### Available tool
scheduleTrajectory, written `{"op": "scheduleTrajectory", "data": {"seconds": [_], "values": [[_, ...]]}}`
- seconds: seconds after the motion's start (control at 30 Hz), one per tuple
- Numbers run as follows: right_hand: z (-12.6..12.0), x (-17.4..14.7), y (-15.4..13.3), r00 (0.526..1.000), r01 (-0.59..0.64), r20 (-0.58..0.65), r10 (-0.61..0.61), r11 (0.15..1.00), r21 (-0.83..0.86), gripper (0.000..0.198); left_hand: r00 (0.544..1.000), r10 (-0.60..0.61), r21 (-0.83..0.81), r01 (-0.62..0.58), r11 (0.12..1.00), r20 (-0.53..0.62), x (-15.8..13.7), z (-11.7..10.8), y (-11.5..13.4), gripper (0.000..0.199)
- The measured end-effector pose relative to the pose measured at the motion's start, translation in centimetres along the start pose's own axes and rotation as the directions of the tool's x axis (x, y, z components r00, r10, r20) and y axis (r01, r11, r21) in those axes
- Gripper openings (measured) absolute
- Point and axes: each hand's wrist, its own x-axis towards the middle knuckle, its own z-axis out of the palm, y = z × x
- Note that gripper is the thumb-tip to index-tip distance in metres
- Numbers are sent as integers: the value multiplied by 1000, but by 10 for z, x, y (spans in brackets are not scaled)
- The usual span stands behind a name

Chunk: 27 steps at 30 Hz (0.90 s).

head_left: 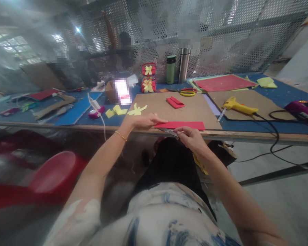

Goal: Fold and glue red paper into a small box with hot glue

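Observation:
At the front edge of the table lies a long, flat red paper strip (181,125). My left hand (147,121) is at its left end, with a finger stretched along the top and the other fingers partly hidden. My right hand (191,137) is closed on a thin metal blade (169,131), which lies along the strip's near edge; its handle is hidden in my fingers. Behind the strip, a folded red paper piece (175,102) rests on the cardboard sheet (154,102). A yellow paper cutout (137,109) lies beyond my left wrist.
A yellow glue gun (240,106) with a black cord lies on cardboard at the right. Scissors (188,91), a green bottle (170,70), a steel flask (184,66) and small red boxes (149,78) with yellow bows stand farther back. A red stool (53,172) is at lower left.

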Motion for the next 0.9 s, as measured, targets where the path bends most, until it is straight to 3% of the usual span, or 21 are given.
{"op": "scheduleTrajectory", "data": {"seconds": [0.63, 0.9], "values": [[6, 6, -3, 999, -28, 37, 26, 997, 65, 37, 999, -4, -13, 4, 1000, -45, 1, 1, 0, 56], [-1, -12, -5, 966, -101, 255, 40, 968, 230, 42, 998, 5, -25, -7, 1000, -63, 1, 1, 1, 55]]}}
